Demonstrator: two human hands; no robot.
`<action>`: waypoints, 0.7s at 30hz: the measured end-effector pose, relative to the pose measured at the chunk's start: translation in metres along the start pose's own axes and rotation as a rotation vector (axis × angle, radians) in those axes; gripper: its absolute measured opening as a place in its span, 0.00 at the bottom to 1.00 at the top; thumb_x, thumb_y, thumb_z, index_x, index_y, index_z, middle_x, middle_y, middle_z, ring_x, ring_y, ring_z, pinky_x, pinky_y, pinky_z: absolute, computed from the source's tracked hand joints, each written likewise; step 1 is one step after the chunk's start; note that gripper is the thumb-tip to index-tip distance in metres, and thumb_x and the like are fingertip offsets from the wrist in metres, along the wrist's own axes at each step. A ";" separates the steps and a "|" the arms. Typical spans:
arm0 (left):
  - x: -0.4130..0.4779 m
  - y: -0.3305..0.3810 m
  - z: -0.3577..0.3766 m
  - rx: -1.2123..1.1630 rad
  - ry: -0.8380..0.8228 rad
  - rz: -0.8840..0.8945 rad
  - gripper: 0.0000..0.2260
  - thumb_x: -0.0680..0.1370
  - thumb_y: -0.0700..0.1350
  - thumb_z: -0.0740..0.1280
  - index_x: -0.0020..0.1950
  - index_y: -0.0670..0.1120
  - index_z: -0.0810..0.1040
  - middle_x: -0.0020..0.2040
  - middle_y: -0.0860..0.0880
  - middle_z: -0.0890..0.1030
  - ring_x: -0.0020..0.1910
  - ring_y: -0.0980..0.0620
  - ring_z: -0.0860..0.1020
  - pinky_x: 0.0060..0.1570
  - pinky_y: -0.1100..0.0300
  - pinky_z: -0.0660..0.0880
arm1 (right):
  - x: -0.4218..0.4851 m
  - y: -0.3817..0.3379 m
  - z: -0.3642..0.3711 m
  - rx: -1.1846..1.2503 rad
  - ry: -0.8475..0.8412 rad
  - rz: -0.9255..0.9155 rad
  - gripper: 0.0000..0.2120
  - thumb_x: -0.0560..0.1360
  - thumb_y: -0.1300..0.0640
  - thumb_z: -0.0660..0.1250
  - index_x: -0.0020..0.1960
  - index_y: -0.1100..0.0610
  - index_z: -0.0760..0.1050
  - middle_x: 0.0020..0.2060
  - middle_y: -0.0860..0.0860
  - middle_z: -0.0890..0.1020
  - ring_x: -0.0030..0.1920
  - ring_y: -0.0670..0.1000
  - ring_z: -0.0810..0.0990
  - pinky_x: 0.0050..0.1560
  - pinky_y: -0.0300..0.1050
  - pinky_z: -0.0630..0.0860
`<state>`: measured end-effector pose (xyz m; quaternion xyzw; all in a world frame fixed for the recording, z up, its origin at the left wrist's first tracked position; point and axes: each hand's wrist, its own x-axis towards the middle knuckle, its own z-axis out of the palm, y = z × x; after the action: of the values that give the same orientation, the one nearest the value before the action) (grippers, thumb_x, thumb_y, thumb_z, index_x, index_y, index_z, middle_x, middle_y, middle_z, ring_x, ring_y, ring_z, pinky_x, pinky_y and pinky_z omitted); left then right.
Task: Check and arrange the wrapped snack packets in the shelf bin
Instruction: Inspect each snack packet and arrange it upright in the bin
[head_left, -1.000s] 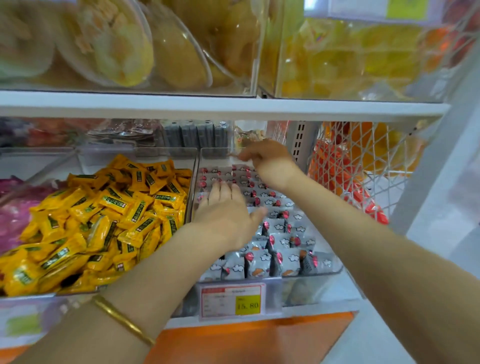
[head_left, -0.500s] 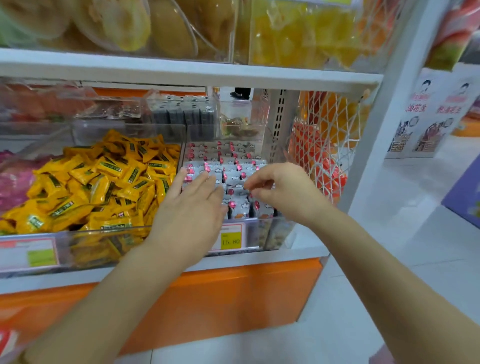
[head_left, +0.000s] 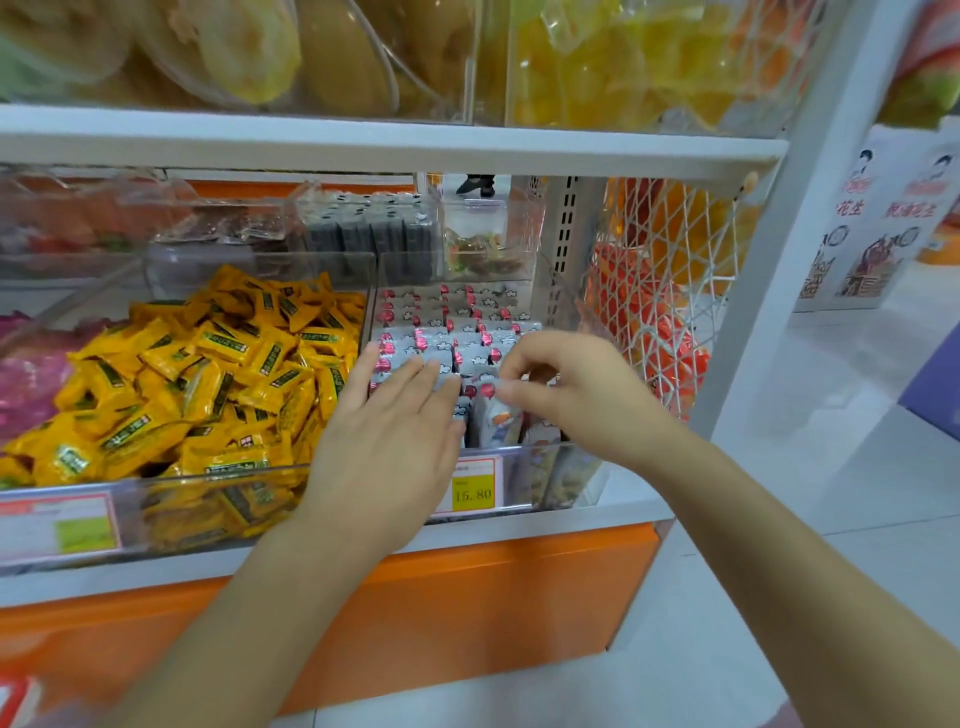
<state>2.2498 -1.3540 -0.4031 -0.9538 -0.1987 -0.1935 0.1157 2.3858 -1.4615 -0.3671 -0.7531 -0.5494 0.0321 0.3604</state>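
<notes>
Fingertips (head_left: 511, 387) of the right hand (head_left: 576, 400) are pinched on the top edge of one small silver-grey foil-wrapped snack packet with a red spot (head_left: 496, 415), at centre frame; half a second ago the same hand was curled over the rows with no packet clearly raised, and a second ago it was reaching to the far end of the bin, so it has come forward and lifted a front packet upright, which I take as checking or reseating it. Flat and open, gripping nothing, the left hand (head_left: 395, 441) rests palm-down on the left-hand rows, about as it did before. Silver-grey packets (head_left: 457, 332) stand in fairly neat upright files inside the clear plastic shelf bin (head_left: 566, 467), just right of centre, with a small gap near the front beside the lifted one. A yellow price tag (head_left: 471, 493) sits on the bin's front wall, and loose yellow-wrapped sweets (head_left: 218, 374) fill the neighbouring bin at left
</notes>
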 end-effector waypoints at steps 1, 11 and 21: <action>0.000 0.000 0.001 -0.005 0.008 -0.003 0.23 0.81 0.53 0.44 0.74 0.48 0.61 0.74 0.49 0.63 0.74 0.52 0.57 0.67 0.52 0.28 | -0.002 -0.001 -0.004 0.071 0.049 0.018 0.05 0.74 0.59 0.68 0.40 0.58 0.77 0.34 0.46 0.78 0.33 0.43 0.76 0.35 0.33 0.72; 0.005 -0.003 -0.009 -0.427 0.142 -0.055 0.27 0.77 0.60 0.44 0.63 0.47 0.74 0.62 0.51 0.75 0.65 0.52 0.67 0.71 0.57 0.45 | -0.012 0.003 -0.027 0.691 0.433 0.224 0.06 0.77 0.64 0.64 0.41 0.61 0.73 0.35 0.56 0.79 0.34 0.51 0.78 0.38 0.43 0.79; 0.008 0.001 -0.020 -0.846 0.324 -0.233 0.17 0.81 0.54 0.51 0.39 0.48 0.70 0.36 0.52 0.72 0.41 0.53 0.70 0.40 0.57 0.63 | -0.017 0.000 -0.014 1.237 0.335 0.417 0.05 0.77 0.64 0.62 0.43 0.63 0.73 0.34 0.56 0.81 0.31 0.48 0.81 0.34 0.37 0.78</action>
<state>2.2507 -1.3586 -0.3816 -0.8461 -0.1876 -0.4155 -0.2761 2.3852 -1.4828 -0.3626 -0.4931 -0.2097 0.2925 0.7921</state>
